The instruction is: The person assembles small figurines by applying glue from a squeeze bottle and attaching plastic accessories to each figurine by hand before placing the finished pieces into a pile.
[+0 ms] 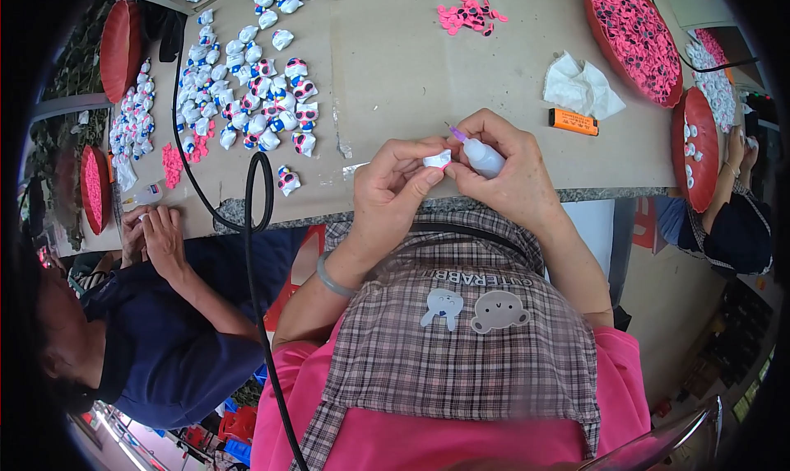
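Between the thumb and fingers of my left hand (387,187) is a small white figure (437,159) with a bit of pink at its lower edge. My right hand (522,179) is wrapped round a translucent squeeze bottle (483,158), whose thin purple nozzle points up and to the left. The fingertips of both hands almost meet at the figure, just above the table's near edge. Nearest on the table, to the left, lies a finished-looking figure (288,180) in white and blue with pink-rimmed dark glasses.
Many white-and-blue figures (197,84) crowd the table's left. Loose pink pieces (473,14) lie far ahead. Rightward are a red basin (676,92) of pink pieces, a crumpled tissue (583,86) and an orange-black block (573,122). A black cable (269,199) loops down. Co-workers sit both sides.
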`<act>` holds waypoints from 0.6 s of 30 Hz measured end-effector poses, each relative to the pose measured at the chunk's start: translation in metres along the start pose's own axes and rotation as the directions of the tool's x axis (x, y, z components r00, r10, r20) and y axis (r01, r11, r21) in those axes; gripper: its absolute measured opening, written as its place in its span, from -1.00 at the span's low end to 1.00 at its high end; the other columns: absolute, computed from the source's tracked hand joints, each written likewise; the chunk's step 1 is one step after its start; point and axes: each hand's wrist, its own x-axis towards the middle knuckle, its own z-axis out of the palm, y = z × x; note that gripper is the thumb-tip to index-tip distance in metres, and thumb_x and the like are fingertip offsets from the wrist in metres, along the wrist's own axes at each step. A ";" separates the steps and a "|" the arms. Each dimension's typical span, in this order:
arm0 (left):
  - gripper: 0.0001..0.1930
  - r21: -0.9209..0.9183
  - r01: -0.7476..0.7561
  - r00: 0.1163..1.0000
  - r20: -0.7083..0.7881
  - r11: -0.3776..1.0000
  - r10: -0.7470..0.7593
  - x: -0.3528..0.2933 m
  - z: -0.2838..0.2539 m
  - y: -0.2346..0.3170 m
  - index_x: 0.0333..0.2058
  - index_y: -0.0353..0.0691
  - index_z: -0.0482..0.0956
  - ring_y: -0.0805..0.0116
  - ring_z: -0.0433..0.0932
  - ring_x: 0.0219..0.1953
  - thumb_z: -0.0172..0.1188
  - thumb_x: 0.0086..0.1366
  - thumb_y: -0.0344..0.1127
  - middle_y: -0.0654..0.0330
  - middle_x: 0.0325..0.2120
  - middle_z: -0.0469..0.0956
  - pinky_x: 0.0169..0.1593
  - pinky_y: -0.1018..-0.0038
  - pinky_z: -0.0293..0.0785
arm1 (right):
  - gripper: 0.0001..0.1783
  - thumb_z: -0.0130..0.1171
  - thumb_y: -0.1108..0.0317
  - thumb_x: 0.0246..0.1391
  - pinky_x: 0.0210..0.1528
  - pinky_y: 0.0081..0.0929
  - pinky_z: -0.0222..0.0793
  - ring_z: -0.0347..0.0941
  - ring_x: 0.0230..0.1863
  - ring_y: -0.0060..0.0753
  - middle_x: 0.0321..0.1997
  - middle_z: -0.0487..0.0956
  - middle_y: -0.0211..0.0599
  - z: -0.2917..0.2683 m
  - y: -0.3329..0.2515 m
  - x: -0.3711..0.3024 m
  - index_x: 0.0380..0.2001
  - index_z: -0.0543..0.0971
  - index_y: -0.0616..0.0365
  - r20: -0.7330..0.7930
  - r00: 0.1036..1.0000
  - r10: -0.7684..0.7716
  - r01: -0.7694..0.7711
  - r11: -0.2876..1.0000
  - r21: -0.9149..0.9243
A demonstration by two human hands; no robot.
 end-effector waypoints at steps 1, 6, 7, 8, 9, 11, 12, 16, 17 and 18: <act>-0.77 0.020 -0.005 1.000 -0.004 1.000 0.005 0.000 0.000 -0.001 -0.10 -0.40 0.42 0.30 0.50 0.01 0.08 0.25 -0.61 -0.02 -0.06 0.50 0.09 0.43 0.44 | -0.75 0.25 0.53 -0.13 -0.30 -0.66 0.36 0.39 -0.40 -0.71 -0.48 0.50 -0.46 0.000 0.002 0.000 -0.32 0.46 0.19 -0.002 1.000 -0.001 0.001 1.000 0.001; -0.77 0.069 -0.021 0.997 -0.066 0.997 0.025 -0.003 0.003 -0.004 -0.11 -0.40 0.43 0.31 0.50 -0.01 0.09 0.25 -0.61 -0.01 -0.06 0.50 0.08 0.43 0.45 | -0.76 0.21 0.55 -0.12 -0.25 -0.63 0.36 0.40 -0.32 -0.67 -0.41 0.51 -0.40 -0.002 0.005 0.005 -0.32 0.44 0.20 0.071 0.997 0.007 -0.008 1.000 0.013; -0.77 0.069 -0.017 0.997 -0.071 0.997 0.022 -0.003 0.003 -0.005 -0.11 -0.41 0.43 0.31 0.51 -0.01 0.09 0.25 -0.61 -0.01 -0.05 0.50 0.08 0.43 0.46 | -0.76 0.21 0.55 -0.12 -0.25 -0.63 0.36 0.40 -0.32 -0.67 -0.41 0.51 -0.40 -0.002 0.004 0.006 -0.32 0.44 0.20 0.073 0.997 0.005 -0.006 1.000 0.014; -0.77 0.069 -0.017 0.997 -0.072 0.997 0.022 -0.003 0.003 -0.005 -0.11 -0.41 0.43 0.31 0.51 -0.01 0.09 0.25 -0.61 -0.01 -0.05 0.50 0.08 0.43 0.46 | -0.76 0.21 0.55 -0.12 -0.24 -0.63 0.36 0.41 -0.32 -0.66 -0.41 0.51 -0.40 -0.002 0.004 0.006 -0.32 0.44 0.20 0.080 0.997 0.010 -0.011 1.000 0.017; -0.77 0.061 -0.018 0.997 -0.074 0.998 0.023 -0.003 0.003 -0.005 -0.11 -0.41 0.43 0.31 0.51 -0.02 0.09 0.25 -0.61 -0.01 -0.06 0.50 0.08 0.43 0.46 | -0.75 0.22 0.55 -0.13 -0.23 -0.62 0.36 0.41 -0.31 -0.64 -0.41 0.51 -0.40 -0.002 0.003 0.006 -0.32 0.44 0.20 0.087 0.996 0.014 -0.016 1.000 0.021; -0.77 0.054 -0.019 0.997 -0.076 0.998 0.023 -0.003 0.002 -0.007 -0.11 -0.41 0.44 0.32 0.51 -0.02 0.09 0.24 -0.61 -0.01 -0.06 0.50 0.08 0.43 0.46 | -0.75 0.22 0.56 -0.13 -0.24 -0.62 0.36 0.41 -0.32 -0.65 -0.41 0.51 -0.40 -0.002 0.008 0.007 -0.32 0.44 0.19 0.082 0.996 0.019 -0.021 1.000 0.014; -0.77 0.085 -0.024 0.997 -0.069 0.996 0.030 -0.003 0.002 -0.008 -0.11 -0.41 0.44 0.32 0.51 -0.02 0.09 0.24 -0.62 -0.01 -0.06 0.50 0.08 0.43 0.46 | -0.75 0.22 0.56 -0.14 -0.25 -0.63 0.36 0.41 -0.32 -0.65 -0.42 0.51 -0.41 -0.001 0.011 0.006 -0.32 0.44 0.19 0.074 0.997 0.025 -0.026 1.000 0.009; -0.77 0.114 -0.047 0.997 -0.053 0.992 0.054 -0.003 -0.001 -0.010 -0.12 -0.42 0.44 0.31 0.51 -0.02 0.09 0.23 -0.63 -0.01 -0.07 0.51 0.10 0.43 0.45 | -0.76 0.21 0.55 -0.13 -0.26 -0.64 0.35 0.40 -0.34 -0.67 -0.44 0.49 -0.43 0.005 0.015 0.005 -0.32 0.44 0.19 0.062 0.997 0.038 -0.040 0.998 0.041; -0.77 0.113 -0.048 0.997 -0.050 0.992 0.054 -0.002 0.000 -0.008 -0.12 -0.42 0.44 0.31 0.51 -0.02 0.09 0.23 -0.63 -0.01 -0.07 0.51 0.10 0.43 0.45 | -0.76 0.21 0.55 -0.12 -0.27 -0.64 0.35 0.40 -0.35 -0.68 -0.44 0.49 -0.44 0.006 0.016 0.004 -0.33 0.45 0.18 0.041 0.999 0.020 -0.022 0.998 0.052; -0.77 0.067 -0.030 0.998 -0.051 0.997 0.034 -0.001 -0.001 -0.005 -0.12 -0.42 0.44 0.30 0.51 -0.01 0.09 0.23 -0.64 -0.03 -0.08 0.51 0.10 0.42 0.45 | -0.77 0.21 0.56 -0.11 -0.27 -0.65 0.34 0.39 -0.36 -0.70 -0.45 0.48 -0.46 0.007 0.016 0.003 -0.33 0.45 0.18 0.020 1.000 0.003 -0.004 0.998 0.062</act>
